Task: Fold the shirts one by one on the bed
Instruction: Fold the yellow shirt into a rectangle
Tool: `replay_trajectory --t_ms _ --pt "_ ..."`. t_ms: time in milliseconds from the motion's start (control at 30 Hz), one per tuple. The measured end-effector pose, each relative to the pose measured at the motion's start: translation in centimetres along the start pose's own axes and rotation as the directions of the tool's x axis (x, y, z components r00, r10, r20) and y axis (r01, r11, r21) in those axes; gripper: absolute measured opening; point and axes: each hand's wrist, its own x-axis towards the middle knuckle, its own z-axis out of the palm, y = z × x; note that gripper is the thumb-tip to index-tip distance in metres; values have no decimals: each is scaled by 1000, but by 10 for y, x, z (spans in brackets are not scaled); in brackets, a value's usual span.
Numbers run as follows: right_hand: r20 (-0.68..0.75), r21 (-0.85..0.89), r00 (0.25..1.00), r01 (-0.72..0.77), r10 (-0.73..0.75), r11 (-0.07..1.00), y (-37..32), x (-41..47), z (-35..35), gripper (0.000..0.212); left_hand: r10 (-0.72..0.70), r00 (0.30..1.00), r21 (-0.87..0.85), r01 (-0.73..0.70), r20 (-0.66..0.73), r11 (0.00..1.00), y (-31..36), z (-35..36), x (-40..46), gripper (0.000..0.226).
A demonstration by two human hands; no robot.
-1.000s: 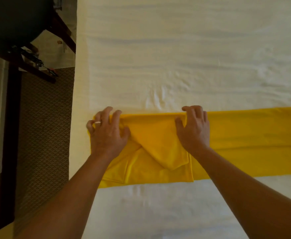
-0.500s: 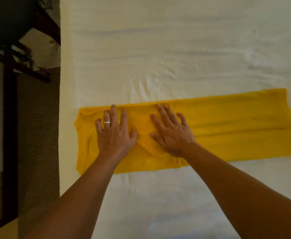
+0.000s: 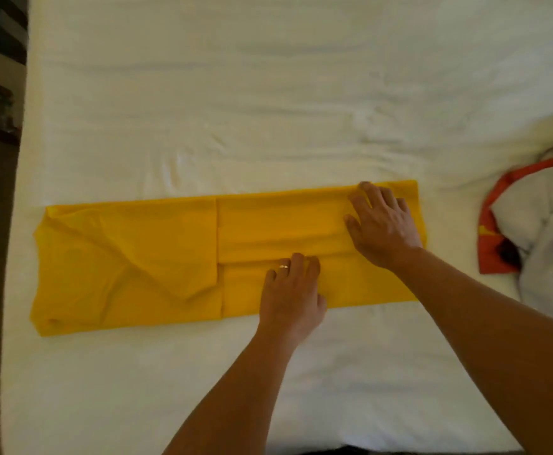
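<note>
Yellow shirt (image 3: 157,257) lies as a long strip on the bed (image 3: 268,93); your left hand (image 3: 291,293) and right hand (image 3: 383,224) press it with flat, released fingers. Next, likely fold it crosswise.

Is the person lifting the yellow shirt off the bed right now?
No, the yellow shirt lies flat on the bed, with the left hand and right hand resting on it.

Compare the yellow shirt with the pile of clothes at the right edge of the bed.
The yellow shirt lies flat, folded into a long strip; the pile is crumpled and unfolded. The shirt is one plain colour; the pile mixes white and orange-red cloth. Both hands, left hand and right hand, rest flat on the shirt; nothing touches the pile, which the frame edge cuts off. Both lie on the white bed.
</note>
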Motion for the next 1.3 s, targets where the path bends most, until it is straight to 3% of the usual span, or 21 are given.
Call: replay_trajectory --t_ms 133,300,433,633,700,833,967,1133,1300 --pt "33 6 997 -69 69 998 64 8 -14 38 91 995 -29 -90 29 996 66 5 36 44" --pt "85 16 996 -33 32 999 108 16 -19 45 241 970 -25 -240 31 970 120 8 63 55" --pt "146 100 989 6 -21 995 121 24 -19 53 228 974 6 -228 0 974 149 15 65 62" --pt "195 297 977 -145 88 944 120 31 -19 32 260 954 24 -260 -145 965 158 28 57 23" --pt "212 390 965 -227 153 893 117 30 -20 24 242 948 -46 -256 -208 965 157 29 52 14" --pt "298 700 913 -407 278 587 103 30 -35 15 159 932 -179 -226 -326 958 150 21 37 11" --pt "338 813 887 -443 314 377 69 30 -54 15 38 895 -310 -193 -444 931 132 7 17 12" --pt "327 847 909 -404 261 346 4 35 -74 14 -33 837 -390 -219 -546 894 89 -15 -10 14" --pt "295 864 925 -365 239 348 -83 48 -75 12 -199 815 -496 -121 -544 860 14 -26 -46 19"
